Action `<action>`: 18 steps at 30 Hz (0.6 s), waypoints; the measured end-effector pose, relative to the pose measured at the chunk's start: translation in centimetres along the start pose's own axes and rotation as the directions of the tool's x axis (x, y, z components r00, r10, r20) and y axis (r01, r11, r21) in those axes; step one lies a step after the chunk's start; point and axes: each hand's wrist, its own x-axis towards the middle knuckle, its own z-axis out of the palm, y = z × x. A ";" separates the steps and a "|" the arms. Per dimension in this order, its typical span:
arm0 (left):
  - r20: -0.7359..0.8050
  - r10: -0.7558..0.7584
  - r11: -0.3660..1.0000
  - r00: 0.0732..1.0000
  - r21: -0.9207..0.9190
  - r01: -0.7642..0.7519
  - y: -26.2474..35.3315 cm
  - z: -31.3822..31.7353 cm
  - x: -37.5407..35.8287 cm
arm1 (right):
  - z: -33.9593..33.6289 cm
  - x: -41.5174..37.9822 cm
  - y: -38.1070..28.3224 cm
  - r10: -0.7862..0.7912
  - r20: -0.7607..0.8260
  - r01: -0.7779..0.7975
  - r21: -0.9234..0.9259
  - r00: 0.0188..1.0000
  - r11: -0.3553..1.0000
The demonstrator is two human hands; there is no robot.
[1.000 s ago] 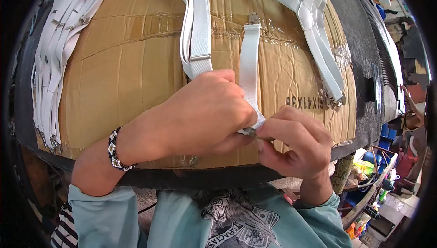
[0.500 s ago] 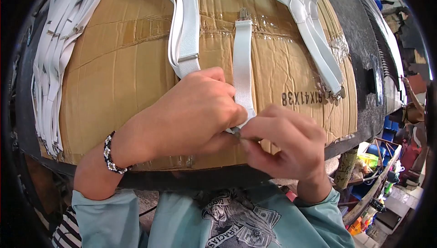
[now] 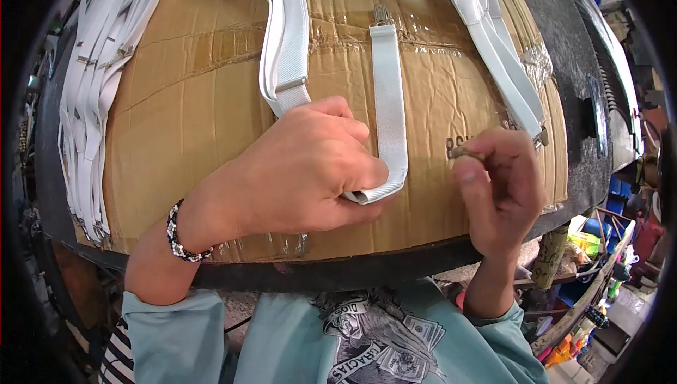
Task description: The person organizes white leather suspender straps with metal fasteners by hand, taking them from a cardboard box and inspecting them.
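My left hand (image 3: pixel 307 165) pinches the folded end of a white elastic suspender strap (image 3: pixel 390 95) between thumb and fingers. From there the strap bends and runs up the cardboard, with a metal clip (image 3: pixel 381 14) at its far end. To the right and apart from the strap, my right hand (image 3: pixel 504 186) is closed in a pinch on a small, dull brownish-grey piece (image 3: pixel 465 153); its kind cannot be made out. Another white strap length (image 3: pixel 290 45) with a metal slider (image 3: pixel 290 84) leads down behind my left hand.
Flattened cardboard (image 3: pixel 183 151) covers the dark table (image 3: pixel 310 275). A bundle of white straps (image 3: pixel 106 66) lies along the left. Joined suspenders (image 3: pixel 486 31) lie at the upper right. Beyond the table's right edge stands a wood-framed bin (image 3: pixel 592 299) of colourful items.
My right hand has moved right and up, away from the strap end, with the small piece in its fingers. My left hand still grips the strap, whose folded end now shows.
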 end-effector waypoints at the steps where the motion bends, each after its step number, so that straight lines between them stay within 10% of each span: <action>1: 0.004 -0.005 1.000 1.000 0.005 0.005 0.0 -0.1 0.0 | 0.0 -0.2 0.2 0.024 -0.046 -0.022 0.048 0.999 0.999; 8: 0.026 -0.018 1.000 1.000 0.016 0.017 0.1 -0.2 0.1 | 0.0 0.1 -0.8 0.076 0.084 -0.100 0.345 0.994 0.933; 18: 0.041 -0.022 1.000 0.999 0.018 0.021 0.2 -0.3 0.0 | -0.1 0.2 -0.3 0.053 0.181 -0.100 0.256 0.982 0.961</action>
